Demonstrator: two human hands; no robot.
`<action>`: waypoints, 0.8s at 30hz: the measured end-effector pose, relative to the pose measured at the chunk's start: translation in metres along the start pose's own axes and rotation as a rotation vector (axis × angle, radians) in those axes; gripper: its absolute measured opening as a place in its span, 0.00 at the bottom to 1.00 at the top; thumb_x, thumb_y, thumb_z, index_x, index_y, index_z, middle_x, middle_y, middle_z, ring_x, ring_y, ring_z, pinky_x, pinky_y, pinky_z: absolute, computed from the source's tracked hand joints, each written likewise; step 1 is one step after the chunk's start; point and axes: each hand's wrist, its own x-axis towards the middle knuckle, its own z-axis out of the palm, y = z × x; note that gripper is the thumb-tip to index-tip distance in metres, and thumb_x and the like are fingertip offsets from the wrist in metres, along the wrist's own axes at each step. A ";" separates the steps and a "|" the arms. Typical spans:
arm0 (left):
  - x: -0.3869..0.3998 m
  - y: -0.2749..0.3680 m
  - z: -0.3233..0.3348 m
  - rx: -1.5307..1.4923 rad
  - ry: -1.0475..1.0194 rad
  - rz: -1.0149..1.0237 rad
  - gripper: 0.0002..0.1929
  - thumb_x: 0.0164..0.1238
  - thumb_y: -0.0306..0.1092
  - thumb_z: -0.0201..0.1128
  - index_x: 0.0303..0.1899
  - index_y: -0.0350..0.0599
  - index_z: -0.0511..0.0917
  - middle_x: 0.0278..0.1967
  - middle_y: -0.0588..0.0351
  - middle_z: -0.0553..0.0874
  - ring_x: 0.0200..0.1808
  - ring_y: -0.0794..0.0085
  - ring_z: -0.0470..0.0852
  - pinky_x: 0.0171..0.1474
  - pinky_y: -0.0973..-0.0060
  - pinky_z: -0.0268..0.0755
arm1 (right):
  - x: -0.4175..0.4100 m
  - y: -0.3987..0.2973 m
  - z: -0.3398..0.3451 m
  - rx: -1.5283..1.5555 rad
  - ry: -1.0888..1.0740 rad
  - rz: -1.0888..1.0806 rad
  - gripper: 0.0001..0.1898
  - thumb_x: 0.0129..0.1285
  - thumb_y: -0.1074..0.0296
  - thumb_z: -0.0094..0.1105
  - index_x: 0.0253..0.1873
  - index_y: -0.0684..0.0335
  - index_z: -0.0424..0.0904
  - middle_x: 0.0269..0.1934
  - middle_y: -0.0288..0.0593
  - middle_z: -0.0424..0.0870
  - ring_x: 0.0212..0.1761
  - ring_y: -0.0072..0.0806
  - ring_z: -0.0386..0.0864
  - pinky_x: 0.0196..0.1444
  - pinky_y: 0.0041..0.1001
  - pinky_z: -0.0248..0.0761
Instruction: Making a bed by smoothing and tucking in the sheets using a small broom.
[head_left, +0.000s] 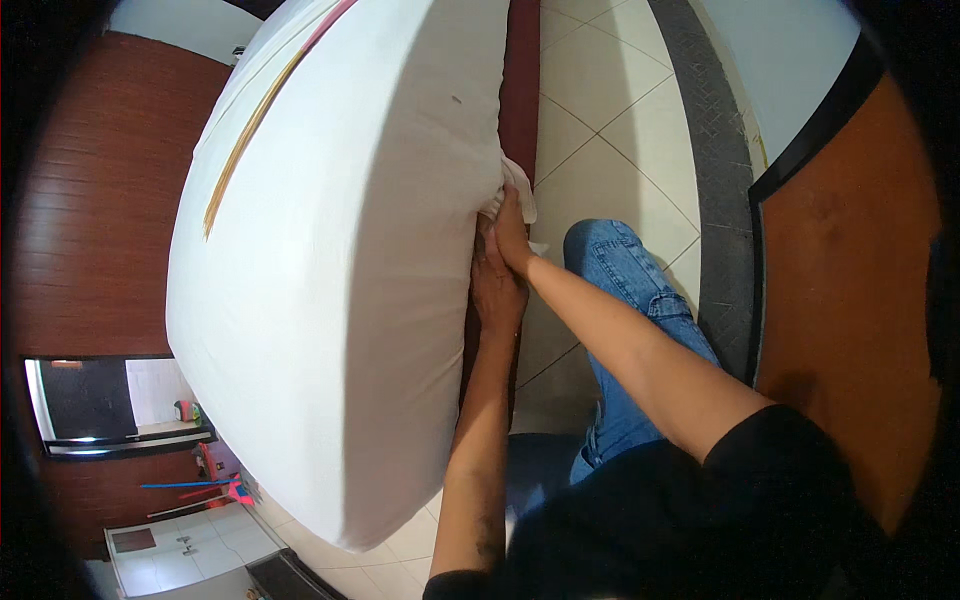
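A mattress in a white sheet (300, 300) fills the middle of the head view, on a dark red bed base (519, 82). At its lower side edge, a bunched fold of the sheet (517, 176) hangs out over the base. My right hand (512, 229) has its fingers closed on this fold. Just beside and partly under it, my left hand (497, 285) reaches in at the edge between mattress and base; its fingertips are partly hidden, so its hold is unclear. A thin bundle of straw-like bristles (251, 131) with a pink part lies on top of the mattress.
Beige floor tiles (600, 97) run between the bed and a wall with a dark tiled skirting (724, 150). An orange-brown door or panel (847, 300) is at the right. White cabinets (187, 551) and cleaning tools with long handles (191, 485) stand beyond the bed at the lower left.
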 end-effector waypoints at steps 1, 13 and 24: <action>0.005 0.000 0.002 -0.011 -0.065 -0.091 0.37 0.61 0.23 0.63 0.70 0.39 0.52 0.65 0.30 0.67 0.63 0.34 0.69 0.66 0.48 0.62 | 0.010 0.001 0.003 0.007 0.012 0.001 0.39 0.64 0.67 0.60 0.72 0.72 0.46 0.65 0.67 0.63 0.67 0.54 0.65 0.68 0.38 0.59; -0.029 0.005 -0.010 0.196 0.065 -0.134 0.34 0.58 0.24 0.63 0.67 0.39 0.61 0.60 0.27 0.70 0.62 0.33 0.70 0.64 0.47 0.64 | -0.004 0.002 -0.014 0.072 -0.029 0.118 0.52 0.52 0.60 0.74 0.72 0.72 0.42 0.69 0.62 0.56 0.72 0.54 0.57 0.73 0.39 0.53; 0.000 0.014 -0.003 0.141 -0.135 -0.345 0.33 0.61 0.27 0.63 0.68 0.40 0.60 0.56 0.29 0.75 0.56 0.39 0.77 0.58 0.57 0.72 | 0.073 0.021 0.010 -0.152 0.086 0.027 0.42 0.58 0.61 0.67 0.67 0.69 0.46 0.62 0.63 0.59 0.62 0.58 0.61 0.68 0.47 0.54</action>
